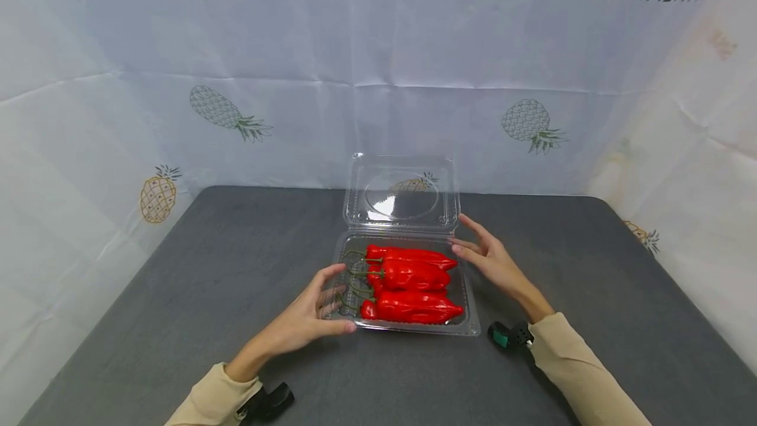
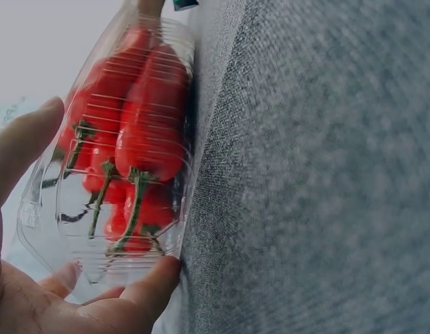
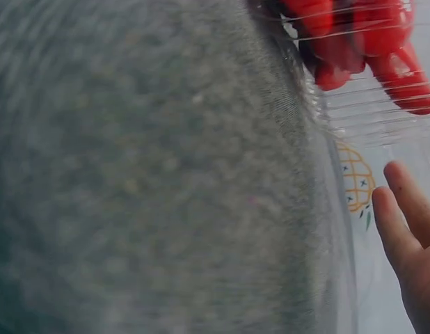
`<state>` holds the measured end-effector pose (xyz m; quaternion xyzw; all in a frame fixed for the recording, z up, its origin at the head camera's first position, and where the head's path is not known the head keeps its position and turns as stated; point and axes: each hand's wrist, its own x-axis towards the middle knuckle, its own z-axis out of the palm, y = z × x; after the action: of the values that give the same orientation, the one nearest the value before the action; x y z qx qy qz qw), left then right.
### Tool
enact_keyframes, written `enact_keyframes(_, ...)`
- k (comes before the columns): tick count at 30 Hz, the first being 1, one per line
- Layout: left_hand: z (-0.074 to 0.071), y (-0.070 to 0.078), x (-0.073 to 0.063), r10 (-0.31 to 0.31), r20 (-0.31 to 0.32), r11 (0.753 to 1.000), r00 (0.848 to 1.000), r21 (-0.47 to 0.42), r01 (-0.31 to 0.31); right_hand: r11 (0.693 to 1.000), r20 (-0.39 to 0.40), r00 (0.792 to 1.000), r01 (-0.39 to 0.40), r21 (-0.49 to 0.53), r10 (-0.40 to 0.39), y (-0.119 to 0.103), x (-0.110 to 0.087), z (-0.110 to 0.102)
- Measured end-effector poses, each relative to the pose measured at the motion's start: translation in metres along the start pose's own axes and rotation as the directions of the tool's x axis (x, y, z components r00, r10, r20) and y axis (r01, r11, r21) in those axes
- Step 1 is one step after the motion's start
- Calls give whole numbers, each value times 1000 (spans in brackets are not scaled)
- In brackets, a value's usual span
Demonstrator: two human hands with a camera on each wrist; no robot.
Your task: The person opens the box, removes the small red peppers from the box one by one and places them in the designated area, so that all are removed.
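A clear plastic clamshell box (image 1: 470,317) lies with its lid (image 1: 402,199) raised at the back. Several red peppers (image 1: 414,275) with green stems lie in its base, the stems pointing left. My left hand (image 1: 301,317) spans the box's front left corner, thumb at the front edge and the other fingers along the left side. In the left wrist view, fingertips (image 2: 159,275) meet the ribbed plastic wall. At the back right corner is my right hand (image 1: 493,265), fingers spread, with the index finger beside the lid's lower corner and the thumb near the base's rim.
Everything stands on a dark grey table (image 1: 236,268). A pale cloth (image 1: 378,51) printed with pineapples hangs behind it and at the sides. Black wrist devices (image 1: 275,403) are worn below both beige sleeves (image 1: 582,373).
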<state>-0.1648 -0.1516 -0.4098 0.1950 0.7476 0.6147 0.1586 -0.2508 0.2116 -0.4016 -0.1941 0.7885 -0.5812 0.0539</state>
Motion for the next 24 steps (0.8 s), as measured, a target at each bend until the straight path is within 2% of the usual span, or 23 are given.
enact_keyframes(5,0,1,-1,-21,8,1000,1000,11,20,1000,14,1000,-3,0,3,5,-2,-2)
enact_keyframes(10,0,1,-2,-23,22,999,999,23,23,998,14,998,-53,-42,53,8,-5,-2)
enact_keyframes(15,1,2,-3,-25,31,999,999,22,25,995,21,995,-95,-23,96,11,-8,-2)
enact_keyframes(20,1,3,-4,-32,39,999,999,13,31,996,31,995,-92,-10,92,13,-9,-2)
enact_keyframes(24,2,3,-4,-30,28,999,999,21,29,996,27,996,-86,-39,87,11,-9,-3)
